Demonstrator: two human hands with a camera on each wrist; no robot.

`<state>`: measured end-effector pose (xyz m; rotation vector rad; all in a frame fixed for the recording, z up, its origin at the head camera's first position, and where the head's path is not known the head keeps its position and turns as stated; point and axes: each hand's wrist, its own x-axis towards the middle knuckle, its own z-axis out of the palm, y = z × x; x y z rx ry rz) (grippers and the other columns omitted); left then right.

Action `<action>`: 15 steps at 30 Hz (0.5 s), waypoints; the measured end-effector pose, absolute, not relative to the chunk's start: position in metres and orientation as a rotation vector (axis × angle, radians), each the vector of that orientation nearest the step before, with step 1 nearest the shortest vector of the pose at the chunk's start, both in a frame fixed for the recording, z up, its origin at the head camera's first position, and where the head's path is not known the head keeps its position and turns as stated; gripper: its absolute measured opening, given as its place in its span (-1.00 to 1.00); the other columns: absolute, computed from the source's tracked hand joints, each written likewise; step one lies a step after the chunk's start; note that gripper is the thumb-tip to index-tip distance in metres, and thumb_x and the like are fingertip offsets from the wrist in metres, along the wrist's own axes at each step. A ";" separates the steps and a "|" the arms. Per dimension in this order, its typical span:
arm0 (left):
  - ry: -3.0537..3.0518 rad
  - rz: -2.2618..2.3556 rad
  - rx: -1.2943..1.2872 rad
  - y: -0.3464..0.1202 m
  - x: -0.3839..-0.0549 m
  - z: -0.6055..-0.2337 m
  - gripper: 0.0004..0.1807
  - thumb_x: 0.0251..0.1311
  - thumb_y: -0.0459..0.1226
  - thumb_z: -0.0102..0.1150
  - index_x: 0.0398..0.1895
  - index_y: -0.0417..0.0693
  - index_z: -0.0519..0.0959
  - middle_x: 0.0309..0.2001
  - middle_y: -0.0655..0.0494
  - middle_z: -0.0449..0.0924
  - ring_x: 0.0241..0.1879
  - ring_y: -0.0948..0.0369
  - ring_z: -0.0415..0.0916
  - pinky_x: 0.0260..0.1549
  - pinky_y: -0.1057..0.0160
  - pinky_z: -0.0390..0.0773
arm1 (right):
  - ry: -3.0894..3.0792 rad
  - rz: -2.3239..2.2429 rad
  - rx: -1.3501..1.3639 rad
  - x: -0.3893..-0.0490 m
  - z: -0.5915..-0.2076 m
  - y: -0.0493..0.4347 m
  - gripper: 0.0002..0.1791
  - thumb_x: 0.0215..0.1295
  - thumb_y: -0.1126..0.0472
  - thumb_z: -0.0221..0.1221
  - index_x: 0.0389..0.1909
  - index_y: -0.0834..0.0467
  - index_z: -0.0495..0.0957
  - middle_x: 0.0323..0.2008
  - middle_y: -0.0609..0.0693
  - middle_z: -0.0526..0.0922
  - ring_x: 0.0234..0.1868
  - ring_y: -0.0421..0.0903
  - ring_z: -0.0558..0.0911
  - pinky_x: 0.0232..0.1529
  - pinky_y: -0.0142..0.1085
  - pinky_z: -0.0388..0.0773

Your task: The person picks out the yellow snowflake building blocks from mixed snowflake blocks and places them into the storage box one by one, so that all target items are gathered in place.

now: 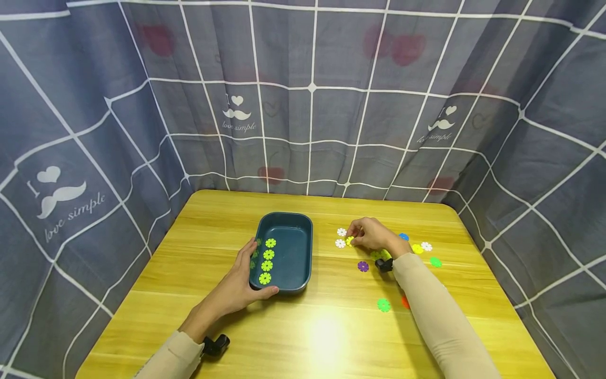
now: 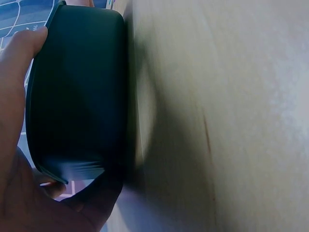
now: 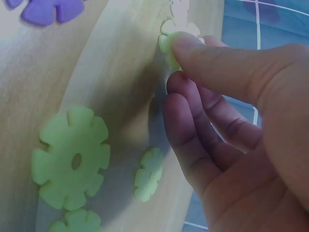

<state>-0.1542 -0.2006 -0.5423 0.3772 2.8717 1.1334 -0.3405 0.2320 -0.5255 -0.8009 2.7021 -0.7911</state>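
Observation:
A dark blue-green plastic box [image 1: 292,258] stands on the table, with a row of yellow-green flower-shaped discs [image 1: 268,255] along its left side. My left hand [image 1: 232,289] grips the box at its left wall and near left corner. In the left wrist view, thumb and fingers are spread round the box wall [image 2: 79,92]. To the right, my right hand [image 1: 375,235] pinches a yellow flower-shaped disc [image 1: 349,241] between thumb and fingers, low over the table. White flower discs [image 1: 340,243] lie just left of it. Yellow-green discs [image 3: 72,157] lie below the right palm.
A purple disc [image 1: 363,266] and a green disc [image 1: 383,305] lie nearer me. Blue [image 1: 403,237], yellow [image 1: 417,249], white [image 1: 426,246] and green [image 1: 435,262] discs lie beyond the right wrist. An orange-red disc [image 1: 405,302] is partly hidden by the sleeve. A grid-patterned curtain [image 1: 284,105] surrounds the table.

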 end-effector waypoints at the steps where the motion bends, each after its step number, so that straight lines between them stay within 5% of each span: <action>1: 2.873 1.132 0.378 -0.201 -0.154 -0.543 0.56 0.22 0.36 0.67 0.95 -0.13 -0.14 0.96 -0.17 -0.19 0.82 -0.36 0.21 0.67 -0.49 0.42 | 2.706 -0.791 -0.799 -0.341 -0.526 0.232 -0.89 0.53 0.32 0.52 -0.03 0.10 0.85 -0.16 -0.01 0.88 -0.17 -0.16 0.76 0.00 -0.19 0.73; 15: 2.865 1.140 0.377 -0.201 -0.154 -0.542 0.56 0.23 0.35 0.67 0.95 -0.14 -0.14 0.96 -0.17 -0.20 0.81 -0.37 0.23 0.66 -0.49 0.43 | 2.703 -0.813 -0.786 -0.339 -0.524 0.234 -0.95 0.60 0.30 0.46 -0.03 0.12 0.85 -0.18 -0.02 0.86 -0.19 -0.15 0.71 -0.03 -0.20 0.68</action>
